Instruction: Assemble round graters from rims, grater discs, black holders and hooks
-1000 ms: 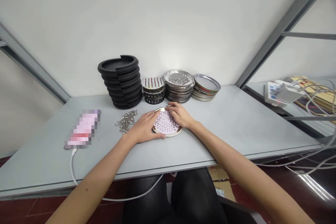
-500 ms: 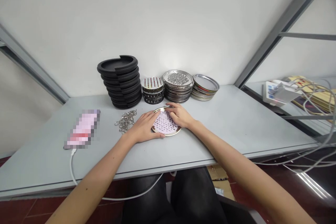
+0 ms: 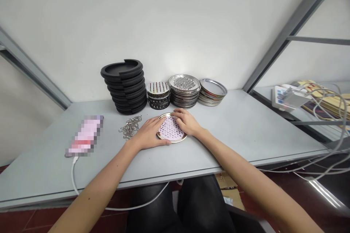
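From here, the round plate (image 3: 179, 139) has a shiny metal rim; the black stacked trays (image 3: 124, 87) look like matt plastic, the heaped rings (image 3: 130, 127) bright metal, the tabletop (image 3: 218, 127) smooth with a dull sheen.

The left hand (image 3: 150, 133) and right hand (image 3: 188, 122) are bare, with slender fingers and smooth backs that run into narrow wrists. The left forearm (image 3: 108, 182) is bare as well, slim at the wrist and broader toward the lower edge of the view; it carries a small, round, dark spot (image 3: 89, 198) and, nearer the wrist, a fainter, smaller speck (image 3: 117, 165). The right forearm (image 3: 246, 171) is equally bare, long and evenly tapered. Both thighs are clothed in black trousers (image 3: 203, 204), plain, with a soft, dull sheen over the rounded tops; their fabric is too dark to tell.
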`<state>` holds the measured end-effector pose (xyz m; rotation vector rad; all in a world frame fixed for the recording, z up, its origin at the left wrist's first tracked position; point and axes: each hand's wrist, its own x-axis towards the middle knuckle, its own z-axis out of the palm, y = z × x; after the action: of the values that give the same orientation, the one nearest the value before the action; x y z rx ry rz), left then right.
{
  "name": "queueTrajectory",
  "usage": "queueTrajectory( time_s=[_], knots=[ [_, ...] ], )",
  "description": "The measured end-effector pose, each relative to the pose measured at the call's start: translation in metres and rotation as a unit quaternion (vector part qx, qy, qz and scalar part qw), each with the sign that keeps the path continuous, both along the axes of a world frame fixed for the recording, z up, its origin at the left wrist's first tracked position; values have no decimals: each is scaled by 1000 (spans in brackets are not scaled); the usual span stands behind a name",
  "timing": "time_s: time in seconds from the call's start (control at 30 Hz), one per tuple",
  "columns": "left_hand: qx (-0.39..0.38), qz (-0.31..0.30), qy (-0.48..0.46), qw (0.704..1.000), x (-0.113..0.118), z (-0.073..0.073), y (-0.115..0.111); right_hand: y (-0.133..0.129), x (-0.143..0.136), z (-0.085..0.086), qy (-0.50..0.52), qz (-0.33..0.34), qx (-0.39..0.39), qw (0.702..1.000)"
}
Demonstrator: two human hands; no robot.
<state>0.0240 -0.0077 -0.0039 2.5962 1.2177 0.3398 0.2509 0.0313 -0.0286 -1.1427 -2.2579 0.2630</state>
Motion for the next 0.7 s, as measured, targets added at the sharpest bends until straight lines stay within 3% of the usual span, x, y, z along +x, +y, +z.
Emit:
queueTrajectory(
  time_s=[0.7],
  knots=[
    [-17,7,-15,1000,-2,-2,1,6,1,-1,10,0,-24,1000]
  ],
)
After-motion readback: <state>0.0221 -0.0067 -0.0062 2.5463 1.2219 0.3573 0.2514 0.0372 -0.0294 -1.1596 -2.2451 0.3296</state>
